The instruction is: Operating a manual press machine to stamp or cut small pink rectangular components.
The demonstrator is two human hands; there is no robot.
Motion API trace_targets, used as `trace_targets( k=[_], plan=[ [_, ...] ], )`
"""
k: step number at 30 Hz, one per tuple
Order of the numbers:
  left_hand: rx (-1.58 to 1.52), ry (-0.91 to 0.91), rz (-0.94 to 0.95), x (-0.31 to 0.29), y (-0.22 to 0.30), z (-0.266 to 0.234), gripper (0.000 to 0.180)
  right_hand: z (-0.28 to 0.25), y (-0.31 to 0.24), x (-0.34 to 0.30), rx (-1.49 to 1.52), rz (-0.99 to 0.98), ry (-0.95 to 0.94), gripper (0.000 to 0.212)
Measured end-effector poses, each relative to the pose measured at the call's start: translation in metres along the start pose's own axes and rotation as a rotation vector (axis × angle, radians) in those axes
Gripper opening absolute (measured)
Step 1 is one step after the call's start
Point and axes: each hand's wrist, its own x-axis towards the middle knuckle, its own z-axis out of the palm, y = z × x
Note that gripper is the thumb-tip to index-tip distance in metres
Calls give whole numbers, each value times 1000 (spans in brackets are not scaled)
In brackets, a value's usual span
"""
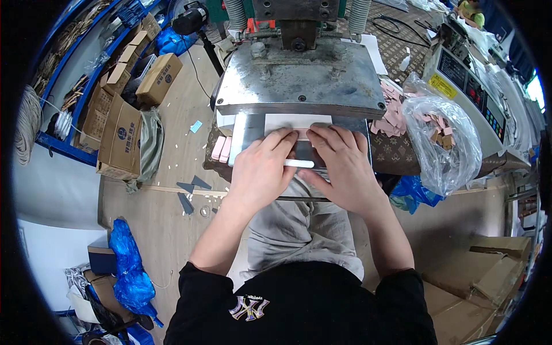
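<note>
My left hand [260,168] is closed around a white stick-shaped tool [299,164], which pokes out toward the right. Its fingertips also press on a pale pink strip [302,133] lying against a white sheet [298,120] on the metal plate [240,127]. From the other side, the bent fingers of my right hand [340,161] grip the strip's right end, with the thumb stretched toward the tool. Both hands hide most of the strip. Just above the fingers hangs the thick upper platen [302,86] of a press.
Pink blocks [221,148] sit left of the plate. A pile of pink pieces [391,112], a clear plastic bag [440,144] and a control box [468,86] stand to the right. Cardboard boxes [119,138] and dark offcuts [186,201] are on the floor at left.
</note>
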Motion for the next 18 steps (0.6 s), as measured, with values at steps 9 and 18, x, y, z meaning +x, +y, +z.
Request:
trace_targets(
  k=[9, 18],
  plan=[
    [32, -46, -30, 8, 14, -2, 49, 3, 0, 7, -61, 28, -12, 70],
    [42, -104, -70, 13, 25, -6, 50, 3, 3, 2, -39, 40, 4, 73]
  ],
)
